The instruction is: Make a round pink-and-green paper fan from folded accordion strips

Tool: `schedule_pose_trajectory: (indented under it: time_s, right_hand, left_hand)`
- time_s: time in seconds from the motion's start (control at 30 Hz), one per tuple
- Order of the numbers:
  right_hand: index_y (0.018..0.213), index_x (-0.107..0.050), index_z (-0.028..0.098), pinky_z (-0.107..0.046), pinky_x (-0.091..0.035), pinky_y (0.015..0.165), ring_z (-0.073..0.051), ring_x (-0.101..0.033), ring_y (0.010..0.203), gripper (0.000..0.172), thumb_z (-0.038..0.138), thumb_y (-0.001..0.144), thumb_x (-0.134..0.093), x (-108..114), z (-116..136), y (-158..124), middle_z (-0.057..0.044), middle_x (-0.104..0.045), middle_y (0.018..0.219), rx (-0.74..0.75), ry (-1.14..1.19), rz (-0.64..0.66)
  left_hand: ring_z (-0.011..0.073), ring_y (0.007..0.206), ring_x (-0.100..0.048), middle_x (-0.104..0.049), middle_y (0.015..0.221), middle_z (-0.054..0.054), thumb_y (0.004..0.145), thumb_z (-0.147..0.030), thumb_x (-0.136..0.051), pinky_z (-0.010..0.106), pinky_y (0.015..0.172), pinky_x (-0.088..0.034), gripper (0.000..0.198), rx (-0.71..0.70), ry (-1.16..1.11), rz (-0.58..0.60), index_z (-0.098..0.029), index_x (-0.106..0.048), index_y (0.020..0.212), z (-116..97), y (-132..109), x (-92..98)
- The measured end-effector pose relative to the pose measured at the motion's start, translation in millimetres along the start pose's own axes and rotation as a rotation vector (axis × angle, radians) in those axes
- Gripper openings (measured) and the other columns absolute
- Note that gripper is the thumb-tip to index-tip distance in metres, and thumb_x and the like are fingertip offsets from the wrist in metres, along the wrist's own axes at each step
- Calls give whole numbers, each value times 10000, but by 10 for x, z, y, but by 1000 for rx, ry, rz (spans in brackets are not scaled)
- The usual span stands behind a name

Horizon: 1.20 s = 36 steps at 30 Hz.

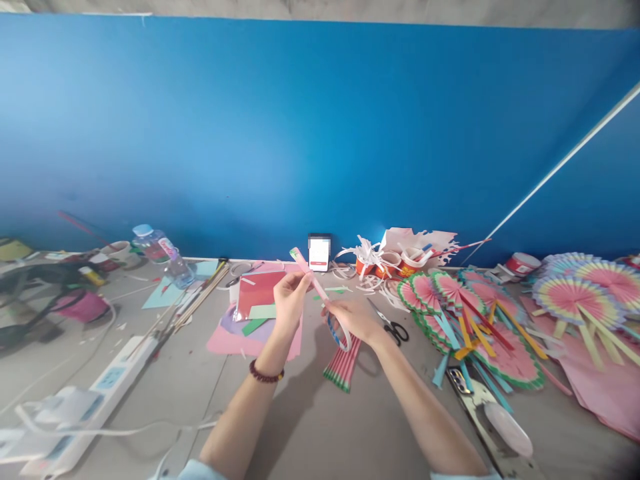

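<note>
Between my two hands runs a narrow folded pink paper strip (318,288) with a green-tipped upper end, tilted up to the left. My left hand (290,298) pinches it near the top. The fingers of my right hand (354,319) are closed at its lower end. Just under those fingers hangs a white ring with blue markings, which looks like a roll of double-sided tape (346,344). A pleated pink paper fan piece (342,368) with green edging lies on the table below my right hand, partly covered by it. Black-handled scissors (397,331) rest to the right.
Finished pink paper fans (485,327) crowd the right side, near a phone (470,400). Coloured paper sheets (260,313) lie left of centre. A lit phone (319,253) leans at the wall. Farther left are a water bottle (163,250), wooden sticks (200,300) and a power strip (105,393).
</note>
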State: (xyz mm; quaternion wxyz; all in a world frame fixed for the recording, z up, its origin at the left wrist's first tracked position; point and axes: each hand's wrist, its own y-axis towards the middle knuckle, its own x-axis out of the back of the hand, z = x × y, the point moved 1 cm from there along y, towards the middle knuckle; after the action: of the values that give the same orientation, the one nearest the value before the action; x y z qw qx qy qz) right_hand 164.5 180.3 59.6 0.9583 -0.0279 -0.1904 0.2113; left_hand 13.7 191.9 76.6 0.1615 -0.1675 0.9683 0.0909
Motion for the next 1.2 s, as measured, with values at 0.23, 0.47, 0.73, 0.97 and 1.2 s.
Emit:
schedule_pose_trajectory:
  time_s: [0.23, 0.47, 0.73, 0.97, 1.2]
  right_hand:
    - [742, -669, 188, -241, -430, 575, -130, -574, 578, 514, 613, 842, -397, 9, -1, -9, -27, -678, 743, -13, -14, 20]
    - [770, -673, 178, -233, -421, 529, -122, -570, 560, 510, 611, 837, -412, 42, -2, 11, -38, -677, 796, -37, 48, 94]
    - [791, -685, 170, -216, -428, 513, -126, -573, 599, 437, 555, 824, -481, 83, 51, -22, -44, -671, 783, 22, 93, 5]
    - [817, -696, 177, -219, -435, 545, -123, -573, 584, 408, 529, 828, -490, 79, 78, -38, -32, -671, 760, 62, 84, -15]
    - [771, -693, 184, -228, -435, 582, -139, -589, 619, 433, 539, 842, -454, 124, 69, -35, -13, -651, 695, 107, -28, -111]
  left_hand:
    - [97, 593, -583, -633, 653, -6, 600, -353, -758, 219, 588, -524, 238, 33, -21, 1, -147, -662, 670, -53, -20, -8]
    - [75, 565, -564, -603, 629, -18, 560, -317, -791, 183, 541, -498, 251, 173, -164, 65, -140, -639, 650, -164, -72, -45]
    - [79, 587, -583, -627, 647, 8, 590, -364, -777, 183, 591, -492, 278, 317, -207, 177, -135, -651, 687, -164, -66, -63]
    - [111, 612, -592, -642, 658, 15, 631, -398, -731, 230, 642, -498, 268, 141, -19, 238, -148, -644, 672, -212, -82, -78]
    - [145, 622, -603, -685, 706, 54, 644, -331, -727, 228, 571, -477, 213, 87, 194, 367, -132, -696, 715, -151, -93, -57]
